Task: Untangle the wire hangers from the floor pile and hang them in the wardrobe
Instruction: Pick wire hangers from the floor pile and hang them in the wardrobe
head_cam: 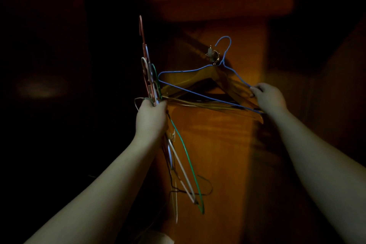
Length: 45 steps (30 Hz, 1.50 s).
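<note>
Partway, by the look of it: left grip [151, 114] clamped on a wire hanger bundle [158, 125], right grip [266, 96] pinching the blue wire hanger [198, 93], drawn clear before the wardrobe door hook [213, 54]; none visibly hung yet.

A bundle of thin wire hangers [152, 85] in pink, white and green stands nearly upright, clamped in the fist of the left hand [151, 117], hooks pointing up above it and long legs trailing down below the wrist. A blue wire hanger [200, 93] stretches sideways from that bundle, its far corner pinched by the right hand [267, 97], hook up against the orange-brown wooden wardrobe panel [217, 144].
</note>
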Tool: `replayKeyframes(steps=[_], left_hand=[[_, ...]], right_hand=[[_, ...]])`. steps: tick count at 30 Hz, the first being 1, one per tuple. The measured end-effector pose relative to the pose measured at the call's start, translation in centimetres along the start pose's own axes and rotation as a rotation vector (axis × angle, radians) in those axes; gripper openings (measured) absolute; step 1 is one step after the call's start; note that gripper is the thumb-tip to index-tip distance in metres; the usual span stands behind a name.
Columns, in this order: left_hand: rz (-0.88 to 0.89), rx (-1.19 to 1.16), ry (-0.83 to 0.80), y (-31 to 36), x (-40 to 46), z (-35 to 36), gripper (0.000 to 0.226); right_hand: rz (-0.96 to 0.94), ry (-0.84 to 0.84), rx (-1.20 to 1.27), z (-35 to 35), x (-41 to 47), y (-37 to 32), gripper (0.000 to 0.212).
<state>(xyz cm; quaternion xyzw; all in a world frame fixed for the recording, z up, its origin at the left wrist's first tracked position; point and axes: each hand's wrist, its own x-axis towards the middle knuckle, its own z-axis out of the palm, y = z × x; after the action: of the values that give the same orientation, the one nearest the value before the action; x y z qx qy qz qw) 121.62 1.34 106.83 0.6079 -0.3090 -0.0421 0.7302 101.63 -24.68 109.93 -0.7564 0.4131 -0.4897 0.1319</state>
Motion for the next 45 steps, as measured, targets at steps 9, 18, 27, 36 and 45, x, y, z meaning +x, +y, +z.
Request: replayKeyframes(steps=[9, 18, 27, 36, 45], left_hand=[[0.029, 0.022, -0.023, -1.4, 2.1, -0.2, 0.008], [0.001, -0.006, -0.028, -3.4, 3.2, -1.0, 0.008], [-0.019, -0.018, -0.022, -3.6, 3.3, -0.9, 0.009], [-0.023, 0.024, 0.022, -3.1, 2.9, -0.9, 0.012], [-0.091, -0.091, -0.045, -3.1, 1.2, -1.1, 0.012]], right_hand=[[-0.004, -0.024, 0.021, 2.6, 0.9, -0.5, 0.021], [-0.004, -0.077, -0.023, 3.6, 0.7, -0.1, 0.019], [0.01, -0.063, -0.119, 4.0, 1.3, 0.2, 0.024], [0.106, -0.026, -0.156, 4.1, 1.7, 0.0, 0.021], [0.138, -0.07, -0.229, 3.5, 2.1, -0.2, 0.029]])
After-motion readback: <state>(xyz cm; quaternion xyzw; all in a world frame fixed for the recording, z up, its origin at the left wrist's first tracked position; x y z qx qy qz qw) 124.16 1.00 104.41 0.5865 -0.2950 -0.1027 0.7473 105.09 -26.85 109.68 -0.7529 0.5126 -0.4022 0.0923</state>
